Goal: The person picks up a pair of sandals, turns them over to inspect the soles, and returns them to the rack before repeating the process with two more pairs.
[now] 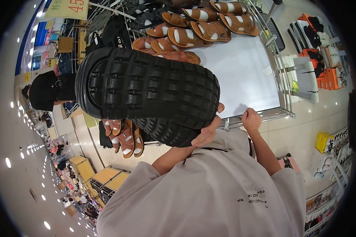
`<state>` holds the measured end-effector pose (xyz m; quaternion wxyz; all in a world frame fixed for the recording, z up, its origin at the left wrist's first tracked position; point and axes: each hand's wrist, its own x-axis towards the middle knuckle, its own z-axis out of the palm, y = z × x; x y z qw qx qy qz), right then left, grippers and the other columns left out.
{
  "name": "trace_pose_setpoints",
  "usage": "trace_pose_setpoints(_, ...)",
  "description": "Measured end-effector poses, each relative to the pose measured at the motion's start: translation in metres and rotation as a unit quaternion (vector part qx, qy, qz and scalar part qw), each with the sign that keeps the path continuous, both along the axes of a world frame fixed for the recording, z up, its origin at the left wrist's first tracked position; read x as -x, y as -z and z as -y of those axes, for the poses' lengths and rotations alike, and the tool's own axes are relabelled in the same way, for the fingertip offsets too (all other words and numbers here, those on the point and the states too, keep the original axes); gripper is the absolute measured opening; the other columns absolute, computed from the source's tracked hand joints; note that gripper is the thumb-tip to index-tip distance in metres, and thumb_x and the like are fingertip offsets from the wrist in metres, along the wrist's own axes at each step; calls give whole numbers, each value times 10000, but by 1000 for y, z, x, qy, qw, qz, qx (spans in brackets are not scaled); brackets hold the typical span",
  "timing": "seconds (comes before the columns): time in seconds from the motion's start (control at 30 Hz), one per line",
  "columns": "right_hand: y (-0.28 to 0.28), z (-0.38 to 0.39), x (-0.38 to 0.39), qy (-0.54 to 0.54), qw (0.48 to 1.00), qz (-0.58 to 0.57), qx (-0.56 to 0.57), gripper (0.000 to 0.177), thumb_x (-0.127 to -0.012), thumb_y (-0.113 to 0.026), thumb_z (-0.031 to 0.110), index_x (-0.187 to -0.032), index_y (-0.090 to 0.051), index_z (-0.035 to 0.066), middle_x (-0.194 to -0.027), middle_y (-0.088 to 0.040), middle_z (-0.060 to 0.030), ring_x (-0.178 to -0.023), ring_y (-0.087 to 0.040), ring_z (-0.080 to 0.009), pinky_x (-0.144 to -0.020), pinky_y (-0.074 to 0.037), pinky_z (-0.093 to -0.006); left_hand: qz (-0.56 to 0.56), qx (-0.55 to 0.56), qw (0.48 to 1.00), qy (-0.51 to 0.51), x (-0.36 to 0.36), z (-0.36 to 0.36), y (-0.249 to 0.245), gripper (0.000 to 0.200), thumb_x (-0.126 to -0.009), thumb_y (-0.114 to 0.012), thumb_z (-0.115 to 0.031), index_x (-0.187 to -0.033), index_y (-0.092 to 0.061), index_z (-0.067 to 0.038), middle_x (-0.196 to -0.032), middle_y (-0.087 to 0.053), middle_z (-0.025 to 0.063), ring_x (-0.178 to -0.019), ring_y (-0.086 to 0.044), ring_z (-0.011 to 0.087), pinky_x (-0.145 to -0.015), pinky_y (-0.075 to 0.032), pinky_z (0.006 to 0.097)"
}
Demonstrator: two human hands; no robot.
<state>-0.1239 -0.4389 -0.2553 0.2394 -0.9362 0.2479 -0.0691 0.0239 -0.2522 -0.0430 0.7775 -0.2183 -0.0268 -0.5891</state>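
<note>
A pair of black shoes [150, 87], soles toward the camera, fills the middle left of the view. My left hand [207, 130] grips them at their right end, with its fingers partly hidden behind the soles. The second sole [166, 132] shows below the first. At the near edge of the white board [241, 75] rests my right hand [251, 119], its fingers curled in and nothing visible in them. Brown sandals [186, 35] stand in rows on the display beyond the shoes.
Metal rails [283, 79] frame the display. More brown sandals [126, 138] hang at lower left. A person in black [43, 91] stands at far left. Orange shoe boxes [332, 79] and a yellow box [323, 142] are at right. A price sign [67, 10] hangs at upper left.
</note>
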Motion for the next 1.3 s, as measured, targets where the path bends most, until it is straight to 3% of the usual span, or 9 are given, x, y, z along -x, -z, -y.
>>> trace_pose_setpoints(0.27, -3, 0, 0, -4, 1000, -5, -3, 69, -800, -577, 141, -759, -601, 92, -747, -647, -84, -657, -626, -307, -561, -489, -421, 8, -20, 1000, 4, 0, 2, -5, 698, -919, -463, -478, -1321, -265, 58, -869, -501, 240, -387, -537, 276, -325, -400, 303)
trace_pose_setpoints(0.53, 1, 0, 1, -5, 1000, 1, 5, 70, -804, -577, 146, -763, -601, 94, -753, -648, -82, -658, -624, -308, -565, -490, -422, 112, -206, 964, -126, 2, 5, -25, 361, -1013, -368, -186, -1264, -341, 71, -894, -517, 184, -367, -499, 180, -302, -394, 236)
trace_pose_setpoints(0.73, 4, 1, 2, -7, 1000, -13, 0, 75, -804, -574, 153, -768, -604, 95, -761, -650, -78, -669, -628, -303, -573, -497, -415, 193, -241, 940, -143, -1, -1, -2, 628, -926, -599, -225, -1347, -236, 66, -984, -493, 169, -447, -562, 195, -332, -423, 262)
trace_pose_setpoints(0.9, 3, 0, 1, 2, 1000, -13, -3, 77, -791, -579, 161, -758, -599, 95, -757, -644, -78, -670, -627, -295, -578, -503, -412, 242, -480, 837, -104, -7, -19, -4, 409, -1011, -434, -272, -1279, -401, 34, -924, -507, 135, -380, -481, 158, -330, -366, 232)
trace_pose_setpoints(0.93, 3, 0, 2, 1, 1000, -6, -2, 77, -790, -579, 161, -755, -599, 95, -755, -643, -78, -667, -626, -296, -577, -503, -412, 446, -512, 720, -141, -11, -26, -8, 370, -1000, -452, -254, -1259, -436, 9, -939, -533, 124, -456, -508, 163, -393, -395, 246)
trace_pose_setpoints(1.0, 7, 0, 2, 0, 1000, 5, 1, 79, -787, -581, 161, -749, -598, 94, -750, -641, -79, -661, -625, -297, -575, -502, -414, 769, -567, 227, -186, -21, -39, -17, 299, -978, -488, -217, -1218, -507, -40, -968, -585, 102, -606, -561, 175, -518, -454, 274)
trace_pose_setpoints(1.03, 8, 1, 2, 0, 1000, 5, 0, 78, -785, -581, 160, -747, -598, 94, -747, -641, -80, -660, -625, -298, -575, -502, -414, 769, -575, 197, -196, -26, -49, -8, 291, -968, -507, -181, -1224, -505, -44, -985, -597, 79, -653, -578, 168, -562, -471, 267)
trace_pose_setpoints(1.2, 0, 1, 3, -6, 1000, -23, -1, 74, -774, -595, 161, -747, -598, 92, -744, -642, -80, -668, -630, -293, -577, -504, -414, 441, -718, 486, -233, -37, -86, 20, 249, -979, -516, -159, -1185, -484, -22, -1028, -615, 61, -825, -614, 132, -681, -513, 251)
trace_pose_setpoints(1.3, -13, 0, 0, -10, 998, -59, -5, 99, -756, -618, 184, -750, -588, 90, -752, -642, -76, -670, -632, -289, -579, -509, -407, 466, -767, 386, -213, -50, -60, 2, 238, -1008, -477, -194, -1132, -472, 9, -930, -639, 109, -753, -631, 143, -645, -514, 278)
